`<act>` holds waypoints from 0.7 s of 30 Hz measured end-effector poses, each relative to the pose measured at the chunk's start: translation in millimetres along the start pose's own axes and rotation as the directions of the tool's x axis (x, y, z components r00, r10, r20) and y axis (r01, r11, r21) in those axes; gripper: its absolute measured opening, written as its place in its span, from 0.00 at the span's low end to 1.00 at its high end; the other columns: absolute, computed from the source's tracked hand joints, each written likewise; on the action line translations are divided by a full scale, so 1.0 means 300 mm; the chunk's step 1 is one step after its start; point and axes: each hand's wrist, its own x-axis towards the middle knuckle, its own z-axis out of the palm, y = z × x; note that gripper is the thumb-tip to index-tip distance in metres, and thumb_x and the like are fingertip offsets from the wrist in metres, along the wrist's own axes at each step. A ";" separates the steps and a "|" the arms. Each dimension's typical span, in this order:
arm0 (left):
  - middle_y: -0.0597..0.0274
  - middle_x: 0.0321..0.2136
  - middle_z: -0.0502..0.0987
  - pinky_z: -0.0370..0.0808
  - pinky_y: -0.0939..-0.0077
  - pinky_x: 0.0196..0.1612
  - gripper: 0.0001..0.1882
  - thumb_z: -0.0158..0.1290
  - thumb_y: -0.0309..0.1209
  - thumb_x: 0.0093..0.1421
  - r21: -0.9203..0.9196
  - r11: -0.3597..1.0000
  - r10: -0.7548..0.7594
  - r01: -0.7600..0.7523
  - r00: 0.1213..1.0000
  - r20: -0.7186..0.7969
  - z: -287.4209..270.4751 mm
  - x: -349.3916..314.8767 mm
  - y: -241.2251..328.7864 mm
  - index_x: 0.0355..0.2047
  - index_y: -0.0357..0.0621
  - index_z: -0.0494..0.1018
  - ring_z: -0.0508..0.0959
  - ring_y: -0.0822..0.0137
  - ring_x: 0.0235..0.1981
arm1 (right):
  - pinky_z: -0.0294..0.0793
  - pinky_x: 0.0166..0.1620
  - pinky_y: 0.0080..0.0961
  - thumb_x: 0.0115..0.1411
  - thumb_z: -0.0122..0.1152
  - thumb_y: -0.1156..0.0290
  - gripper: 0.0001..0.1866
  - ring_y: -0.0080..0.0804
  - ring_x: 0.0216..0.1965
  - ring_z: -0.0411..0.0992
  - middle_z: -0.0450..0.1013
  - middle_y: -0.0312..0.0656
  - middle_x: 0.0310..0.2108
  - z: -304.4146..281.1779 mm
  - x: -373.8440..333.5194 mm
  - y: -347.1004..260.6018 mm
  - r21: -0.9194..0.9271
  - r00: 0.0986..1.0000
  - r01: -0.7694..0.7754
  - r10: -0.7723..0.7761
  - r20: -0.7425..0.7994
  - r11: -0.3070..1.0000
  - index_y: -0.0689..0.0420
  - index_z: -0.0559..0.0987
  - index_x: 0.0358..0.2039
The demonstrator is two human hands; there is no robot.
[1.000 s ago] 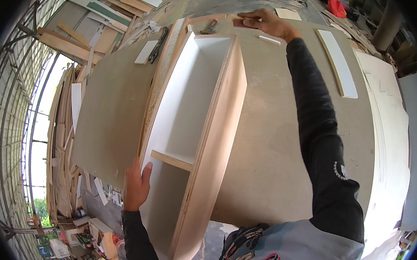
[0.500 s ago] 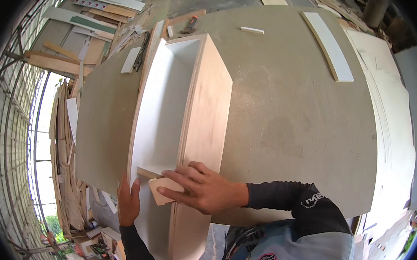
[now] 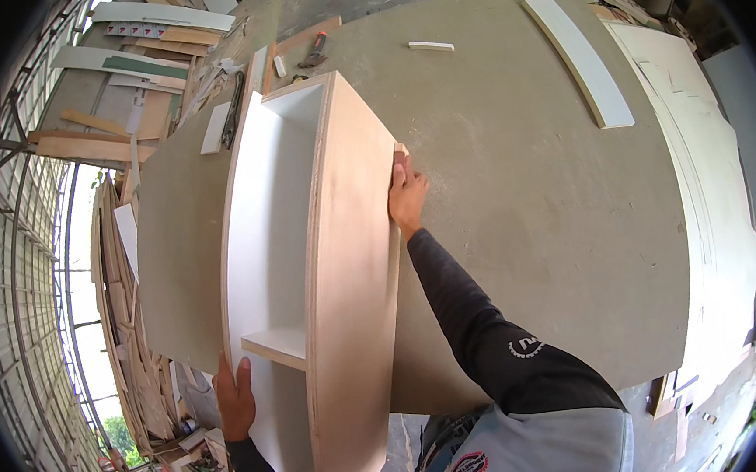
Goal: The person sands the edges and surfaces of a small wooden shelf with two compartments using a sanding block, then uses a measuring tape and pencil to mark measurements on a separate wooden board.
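A long open plywood cabinet box (image 3: pixel 349 229) with a white inside lies lengthwise in front of me. A shelf divider (image 3: pixel 275 349) crosses its inside near my left hand. My left hand (image 3: pixel 235 400) grips the box's left side panel, thumb on the inner side and fingers along the outer edge. My right hand (image 3: pixel 408 200) is closed at the far right edge of the box, arm stretched out. A pale wooden block (image 3: pixel 401 149) shows past its fingers, partly hidden, close against the box's corner.
The box rests on a large grey-brown worktable (image 3: pixel 535 225). On it lie a hammer (image 3: pixel 316 49), a short white strip (image 3: pixel 431 46) and a long white-faced board (image 3: pixel 578 62). Wood offcuts (image 3: pixel 119 298) are stacked beyond the left edge.
My right hand has moved from the divider inside the box, with the block, out to the far right edge. My left hand stays on the left panel. The view has shifted a little.
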 end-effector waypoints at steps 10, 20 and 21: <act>0.41 0.28 0.75 0.68 0.55 0.39 0.28 0.48 0.42 0.72 -0.020 1.000 0.015 -0.015 1.000 0.011 -0.017 -0.028 0.010 0.58 0.25 0.66 0.73 0.48 0.31 | 0.56 0.61 0.50 0.75 0.39 0.53 0.32 0.57 0.53 0.62 0.65 0.66 0.53 -0.055 -0.276 -0.082 0.088 0.993 0.118 -0.118 0.005 0.989 0.59 0.61 0.72; 0.42 0.25 0.73 0.68 0.54 0.34 0.23 0.49 0.39 0.72 -0.024 0.997 0.066 -0.067 0.997 -0.044 -0.022 -0.063 -0.018 0.54 0.26 0.68 0.72 0.49 0.26 | 0.55 0.59 0.44 0.76 0.39 0.54 0.32 0.47 0.52 0.59 0.65 0.61 0.56 -0.123 -0.391 -0.280 0.298 0.946 0.284 -0.317 0.070 0.912 0.58 0.58 0.74; 0.42 0.24 0.73 0.68 0.54 0.34 0.23 0.49 0.39 0.72 -0.044 0.997 0.062 -0.063 0.998 -0.031 -0.024 -0.064 -0.011 0.53 0.26 0.68 0.72 0.49 0.26 | 0.58 0.58 0.45 0.75 0.41 0.58 0.32 0.44 0.52 0.59 0.65 0.62 0.57 -0.235 -0.533 -0.371 0.407 0.883 0.390 -0.461 0.090 0.826 0.59 0.56 0.74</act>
